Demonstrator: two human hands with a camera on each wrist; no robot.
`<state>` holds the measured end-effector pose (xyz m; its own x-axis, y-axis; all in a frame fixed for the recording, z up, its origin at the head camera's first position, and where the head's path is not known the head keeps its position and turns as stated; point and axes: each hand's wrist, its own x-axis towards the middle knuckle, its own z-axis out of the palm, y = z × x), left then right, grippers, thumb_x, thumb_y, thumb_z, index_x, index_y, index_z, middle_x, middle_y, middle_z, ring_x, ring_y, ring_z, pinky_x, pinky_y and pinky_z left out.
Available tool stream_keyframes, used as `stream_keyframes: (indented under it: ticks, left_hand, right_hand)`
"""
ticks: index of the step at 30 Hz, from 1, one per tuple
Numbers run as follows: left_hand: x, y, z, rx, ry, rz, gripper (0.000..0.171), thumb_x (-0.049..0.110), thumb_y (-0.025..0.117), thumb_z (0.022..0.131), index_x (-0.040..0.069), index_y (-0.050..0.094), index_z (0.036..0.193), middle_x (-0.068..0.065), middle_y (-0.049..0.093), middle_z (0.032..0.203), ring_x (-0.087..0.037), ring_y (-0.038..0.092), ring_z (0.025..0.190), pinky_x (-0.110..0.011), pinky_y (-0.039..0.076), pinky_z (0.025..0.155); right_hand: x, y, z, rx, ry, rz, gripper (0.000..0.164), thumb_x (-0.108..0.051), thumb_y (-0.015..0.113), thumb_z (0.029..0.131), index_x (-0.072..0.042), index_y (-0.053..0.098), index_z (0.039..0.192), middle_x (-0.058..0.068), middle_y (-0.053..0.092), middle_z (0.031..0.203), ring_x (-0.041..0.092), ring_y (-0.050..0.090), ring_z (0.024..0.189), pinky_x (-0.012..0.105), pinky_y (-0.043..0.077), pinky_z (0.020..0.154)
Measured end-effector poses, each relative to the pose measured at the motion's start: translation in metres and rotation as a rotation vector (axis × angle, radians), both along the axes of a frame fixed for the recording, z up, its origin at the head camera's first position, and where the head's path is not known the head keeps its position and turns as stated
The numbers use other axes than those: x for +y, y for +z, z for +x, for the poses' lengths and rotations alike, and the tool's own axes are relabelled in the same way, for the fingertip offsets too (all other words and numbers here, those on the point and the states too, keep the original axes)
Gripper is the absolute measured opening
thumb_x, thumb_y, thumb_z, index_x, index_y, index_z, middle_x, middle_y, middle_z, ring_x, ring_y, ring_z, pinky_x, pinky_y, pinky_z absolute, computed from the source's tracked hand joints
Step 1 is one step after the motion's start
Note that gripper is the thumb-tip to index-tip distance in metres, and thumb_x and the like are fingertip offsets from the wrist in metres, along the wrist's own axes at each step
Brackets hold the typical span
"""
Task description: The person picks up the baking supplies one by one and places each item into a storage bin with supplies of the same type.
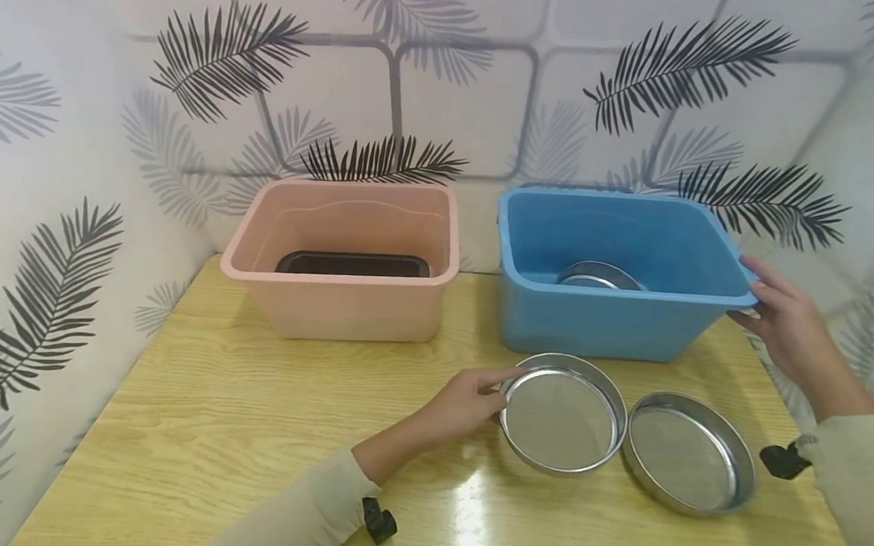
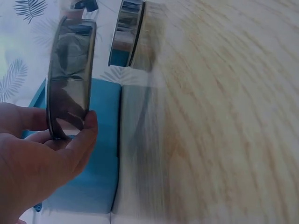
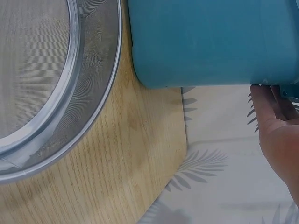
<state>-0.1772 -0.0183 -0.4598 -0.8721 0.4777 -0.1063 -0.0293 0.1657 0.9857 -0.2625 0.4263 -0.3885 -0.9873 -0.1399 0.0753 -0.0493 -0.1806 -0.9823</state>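
My left hand (image 1: 466, 404) pinches the left edge of a round metal sieve (image 1: 559, 420) with a fine mesh bottom. In the left wrist view the sieve (image 2: 70, 79) stands off the wooden surface, thumb on one side of its wall and fingers on the other. My right hand (image 1: 790, 320) holds the right end of the blue bin (image 1: 592, 324) at its rim, as the right wrist view also shows. A second sieve (image 1: 689, 455) lies on the table just right of the held one. Inside the blue bin another round metal piece (image 1: 598, 274) shows partly above the front wall.
A pink bin (image 1: 345, 309) stands at the back left with a dark tray-like item (image 1: 355, 265) inside. Both bins sit on the wooden table (image 1: 247, 428), close to the leaf-patterned wall (image 1: 463, 99) behind. The table's right edge runs just past the blue bin.
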Motion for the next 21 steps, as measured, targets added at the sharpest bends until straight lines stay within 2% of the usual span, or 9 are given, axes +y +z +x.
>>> stream_keyframes:
  ticks: [2, 5, 7, 14, 21]
  left_hand:
    - [-0.001, 0.003, 0.000, -0.016, 0.001, 0.027, 0.047, 0.001, 0.054, 0.098, 0.015, 0.058, 0.143, -0.014, 0.058, 0.144, -0.033, 0.071, 0.101, -0.036, 0.063, 0.081]
    - [-0.003, 0.004, -0.001, -0.034, 0.006, 0.056, 0.048, 0.001, 0.053, 0.098, 0.014, 0.057, 0.144, -0.018, 0.059, 0.141, -0.036, 0.071, 0.105, -0.033, 0.063, 0.081]
    - [-0.004, 0.005, -0.002, -0.035, 0.013, 0.066, 0.048, 0.002, 0.054, 0.098, 0.014, 0.057, 0.144, -0.018, 0.059, 0.141, -0.038, 0.069, 0.109, -0.030, 0.063, 0.081]
    - [-0.007, 0.005, -0.005, -0.064, 0.010, 0.120, 0.046, 0.004, 0.055, 0.097, 0.013, 0.060, 0.142, -0.014, 0.062, 0.138, -0.036, 0.069, 0.112, -0.033, 0.062, 0.086]
    - [-0.010, 0.016, -0.009, -0.057, -0.020, 0.123, 0.046, 0.006, 0.057, 0.096, 0.019, 0.062, 0.140, -0.010, 0.061, 0.140, -0.033, 0.067, 0.117, -0.032, 0.061, 0.090]
  right_hand:
    - [0.000, 0.000, 0.000, 0.003, -0.001, -0.008, 0.057, -0.012, 0.044, 0.108, -0.014, 0.025, 0.161, -0.014, 0.069, 0.121, 0.001, 0.068, 0.106, 0.018, 0.058, 0.079]
    - [-0.001, 0.001, 0.000, 0.011, 0.006, -0.025, 0.055, -0.011, 0.043, 0.108, -0.014, 0.027, 0.161, -0.013, 0.070, 0.120, 0.003, 0.068, 0.106, 0.019, 0.058, 0.080]
    - [-0.001, 0.001, -0.001, 0.013, 0.015, -0.037, 0.055, -0.010, 0.043, 0.108, -0.014, 0.028, 0.161, -0.013, 0.070, 0.121, 0.003, 0.068, 0.106, 0.019, 0.058, 0.079]
    - [-0.001, 0.000, -0.001, 0.011, 0.011, -0.049, 0.052, -0.009, 0.043, 0.108, -0.016, 0.034, 0.159, -0.011, 0.071, 0.119, 0.005, 0.069, 0.104, 0.020, 0.059, 0.079]
    - [-0.002, 0.000, 0.001, 0.007, -0.006, 0.039, 0.059, -0.014, 0.044, 0.108, -0.012, 0.020, 0.162, -0.017, 0.068, 0.121, 0.000, 0.067, 0.106, 0.017, 0.057, 0.079]
